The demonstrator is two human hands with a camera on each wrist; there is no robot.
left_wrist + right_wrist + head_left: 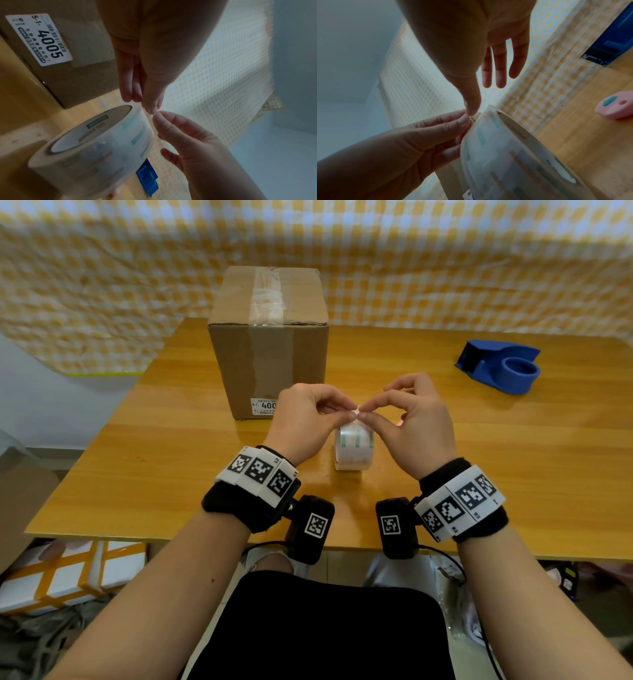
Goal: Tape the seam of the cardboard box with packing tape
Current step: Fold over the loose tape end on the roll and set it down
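A brown cardboard box (267, 337) stands at the table's back left, with a strip of clear tape along its top seam and down its front. Its white label (37, 39) faces me. In front of it a roll of clear packing tape (354, 446) stands on edge on the table. Just above the roll my left hand (352, 410) and right hand (364, 412) meet, each pinching the tape's loose end (476, 116) between thumb and forefinger. The right hand's other fingers (500, 65) are spread out straight. The wrist views show the roll (96, 148) close under the fingertips.
A blue tape dispenser (500, 368) with a toothed blade lies at the table's back right. A small pink tool (616, 106) lies on the wooden table (513, 474) to the right of the roll. A yellow checked cloth (445, 268) hangs behind.
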